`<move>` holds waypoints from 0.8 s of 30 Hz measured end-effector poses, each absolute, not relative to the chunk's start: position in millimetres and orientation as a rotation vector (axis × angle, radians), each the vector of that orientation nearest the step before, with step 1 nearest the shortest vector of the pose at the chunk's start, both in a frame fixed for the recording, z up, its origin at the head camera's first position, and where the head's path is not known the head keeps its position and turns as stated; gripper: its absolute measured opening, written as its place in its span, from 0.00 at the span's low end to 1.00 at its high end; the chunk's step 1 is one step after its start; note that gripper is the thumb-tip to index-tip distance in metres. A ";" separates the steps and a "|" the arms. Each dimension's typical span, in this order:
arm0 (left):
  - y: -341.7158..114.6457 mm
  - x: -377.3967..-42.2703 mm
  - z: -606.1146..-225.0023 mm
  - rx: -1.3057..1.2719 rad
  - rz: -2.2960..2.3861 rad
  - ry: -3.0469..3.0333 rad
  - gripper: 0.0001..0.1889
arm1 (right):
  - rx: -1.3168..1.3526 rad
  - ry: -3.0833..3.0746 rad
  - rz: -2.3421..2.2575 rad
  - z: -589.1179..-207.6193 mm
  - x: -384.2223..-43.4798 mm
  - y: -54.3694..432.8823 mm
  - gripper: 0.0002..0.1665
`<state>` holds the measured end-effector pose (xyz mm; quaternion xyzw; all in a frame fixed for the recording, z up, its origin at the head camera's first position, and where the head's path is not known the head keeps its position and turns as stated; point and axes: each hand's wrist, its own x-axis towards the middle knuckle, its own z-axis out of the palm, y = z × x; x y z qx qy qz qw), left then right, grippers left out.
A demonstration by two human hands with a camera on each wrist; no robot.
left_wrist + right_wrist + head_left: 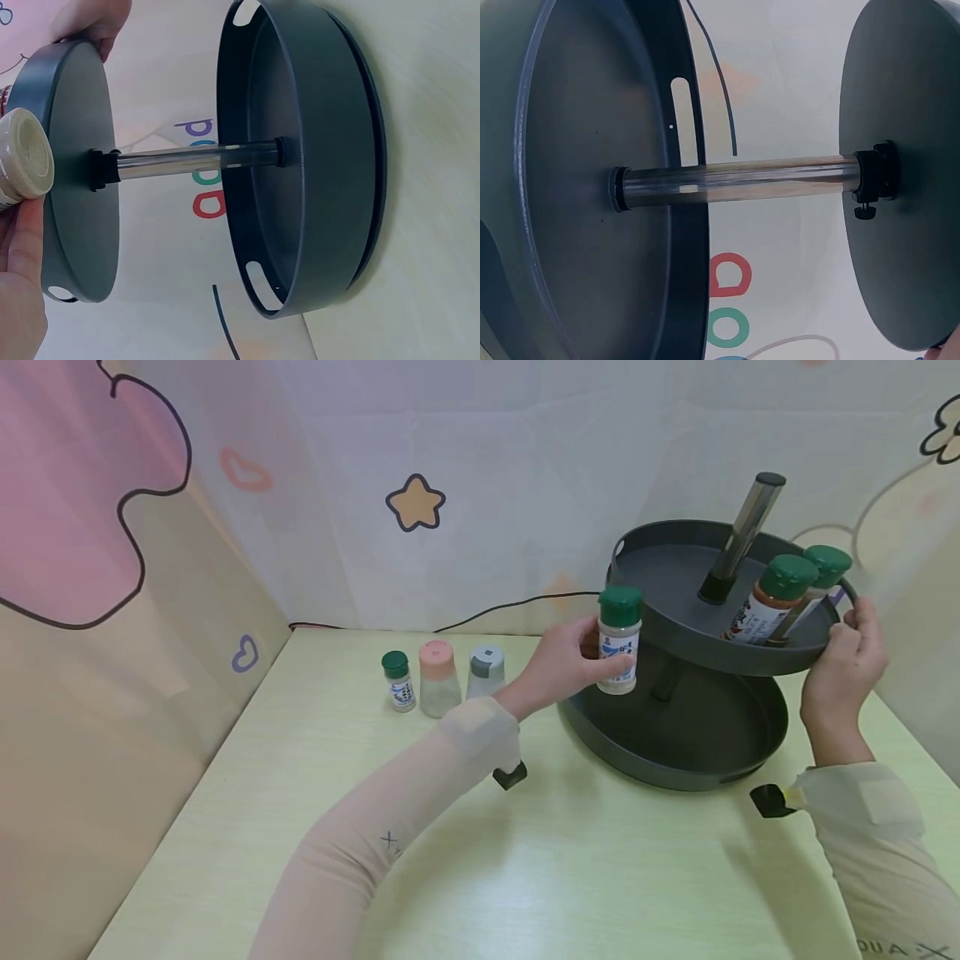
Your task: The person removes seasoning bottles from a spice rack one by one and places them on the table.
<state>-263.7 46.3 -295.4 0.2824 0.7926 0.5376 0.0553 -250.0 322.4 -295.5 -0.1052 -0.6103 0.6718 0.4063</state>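
My left hand (566, 662) grips a green-capped spice jar (618, 643) upright, just left of a dark two-tier round rack. The jar's pale base (31, 154) shows in the left wrist view. At the right edge of the upper tray (693, 643), my right hand (846, 672) holds the rim, near its handle slot. Two more green-capped jars, one with reddish contents (759, 610) and one behind it (825, 564), stand in that tray beside the metal pole (744, 531). Below is the lower tray (675, 768), with nothing visible in it.
On the table (420, 860), left of the rack, stand a small green-capped jar (399, 681), a pink-capped shaker (439, 681) and a grey-capped shaker (487, 671). The left forearm passes close in front of them. A thin black cable (517, 603) runs along the back wall.
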 end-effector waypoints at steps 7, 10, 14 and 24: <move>42.4 -261.7 -302.0 0.866 1.647 2.403 0.20 | -0.255 -1.533 1.688 -295.4 -251.2 322.2 0.14; 40.8 -260.7 -305.6 0.861 1.654 2.403 0.20 | -0.245 -1.536 1.672 -295.8 -251.7 322.1 0.15; 38.5 -258.8 -309.1 0.837 1.640 2.404 0.20 | -0.241 -1.553 1.648 -296.5 -251.9 322.1 0.16; 29.0 -258.1 -320.2 0.814 1.601 2.422 0.20 | -0.251 -1.570 1.637 -296.5 -250.7 321.6 0.16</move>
